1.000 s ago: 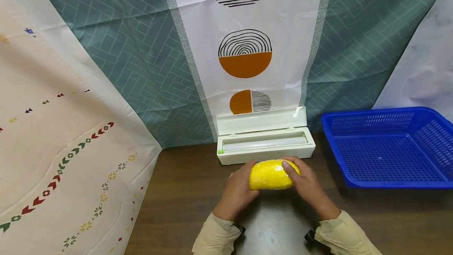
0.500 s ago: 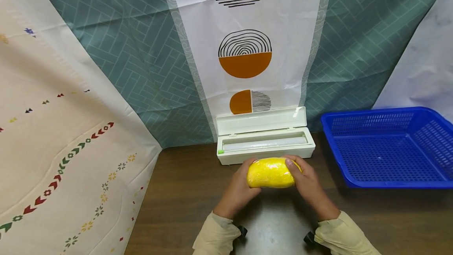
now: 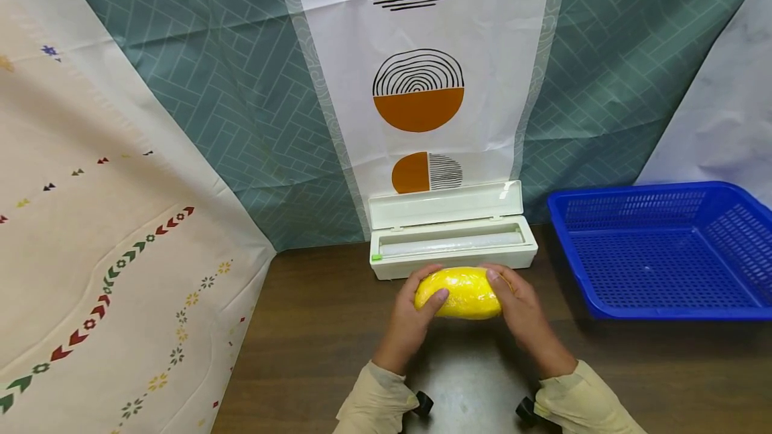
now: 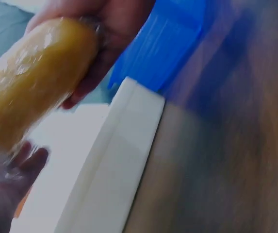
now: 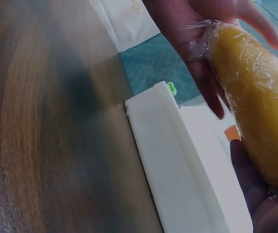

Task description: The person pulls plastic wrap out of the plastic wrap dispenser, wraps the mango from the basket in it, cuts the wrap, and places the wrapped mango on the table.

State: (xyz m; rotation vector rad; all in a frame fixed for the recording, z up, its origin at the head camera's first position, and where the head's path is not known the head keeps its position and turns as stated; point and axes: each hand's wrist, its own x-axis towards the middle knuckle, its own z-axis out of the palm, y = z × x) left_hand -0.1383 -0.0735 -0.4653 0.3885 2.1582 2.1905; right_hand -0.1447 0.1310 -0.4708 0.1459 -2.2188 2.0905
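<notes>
In the head view both hands hold a yellow, oblong, rounded thing [image 3: 464, 292] wrapped in clear cling film, raised above the table. My left hand [image 3: 407, 320] has its left end, thumb laid over the near face. Around the right end curls my right hand [image 3: 523, 313], thumb on top. The left wrist view shows crinkled film over the smooth yellow body [image 4: 46, 73]; bunched film sits at both ends. Behind it stands a white cling film dispenser [image 3: 452, 250], lid raised, a roll of film inside. What exactly the yellow thing is, I cannot tell.
A blue perforated plastic basket [image 3: 669, 266] stands to the right of the dispenser. Patterned cloth [image 3: 241, 86] hangs behind the brown wooden table [image 3: 301, 340], and a cream cloth [image 3: 120, 253] borders it at the left. A green slider [image 3: 376, 258] sits at the dispenser's left end.
The yellow thing has shifted slightly left and up. My left thumb has come round onto its near face. My right hand keeps its grip; dispenser and basket have not moved.
</notes>
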